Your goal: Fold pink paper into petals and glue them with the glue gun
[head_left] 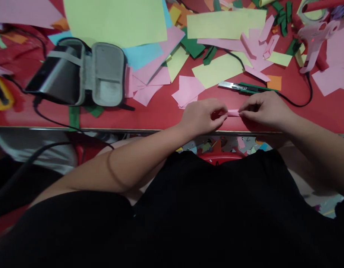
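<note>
A small folded strip of pink paper (233, 112) lies between my two hands at the near edge of the red table (160, 111). My left hand (201, 116) pinches its left end with fingers closed. My right hand (262, 109) pinches its right end, fingers curled over it. Just behind my right hand lies a green utility knife (244, 88) with its blade out.
An open grey case (85, 72) with a black cable sits at the left. Sheets and scraps of pink, yellow-green, blue, green and orange paper cover the far table. A pink glue gun (314, 41) with a black cord rests at the far right. Paper scraps litter the floor below.
</note>
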`<state>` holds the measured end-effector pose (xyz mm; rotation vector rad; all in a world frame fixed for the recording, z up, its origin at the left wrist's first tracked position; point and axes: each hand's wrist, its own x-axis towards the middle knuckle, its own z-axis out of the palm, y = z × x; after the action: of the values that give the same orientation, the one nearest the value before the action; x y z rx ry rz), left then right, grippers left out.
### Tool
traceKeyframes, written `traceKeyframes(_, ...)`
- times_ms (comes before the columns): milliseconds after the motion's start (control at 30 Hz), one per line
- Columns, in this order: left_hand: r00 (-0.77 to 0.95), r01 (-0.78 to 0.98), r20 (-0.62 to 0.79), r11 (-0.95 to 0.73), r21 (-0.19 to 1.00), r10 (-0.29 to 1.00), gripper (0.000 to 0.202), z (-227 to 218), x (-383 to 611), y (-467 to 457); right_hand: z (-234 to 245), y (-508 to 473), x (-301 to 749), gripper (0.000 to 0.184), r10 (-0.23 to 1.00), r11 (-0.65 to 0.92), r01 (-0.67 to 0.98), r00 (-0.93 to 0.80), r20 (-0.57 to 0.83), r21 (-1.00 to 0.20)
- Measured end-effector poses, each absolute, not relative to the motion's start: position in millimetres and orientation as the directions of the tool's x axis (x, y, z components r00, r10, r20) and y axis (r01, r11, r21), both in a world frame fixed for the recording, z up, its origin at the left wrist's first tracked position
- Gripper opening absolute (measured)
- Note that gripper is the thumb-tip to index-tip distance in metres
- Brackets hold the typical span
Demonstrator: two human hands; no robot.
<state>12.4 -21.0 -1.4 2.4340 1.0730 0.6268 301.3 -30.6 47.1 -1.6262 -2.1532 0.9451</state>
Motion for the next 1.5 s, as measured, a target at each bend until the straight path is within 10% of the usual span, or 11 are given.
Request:
traceKeyframes(567, 0.738, 0.556, 0.299, -0.796, 0.239, 0.605, 0.04, -1.8, 3.3, -28.7, 32.2, -57.6, 309.8, 0.037, 0.811, 0.574, 0.778, -0.583, 0.047, -0.254)
traceKeyframes(1500, 0.781, 0.621, -0.004, -0.777, 0.099, 0.624, 0.053, 23.9, 5.4, -48.4, 27.4, -86.1, 318.5, 0.034, 0.755, 0.652, 0.758, -0.647, 0.105, -0.008)
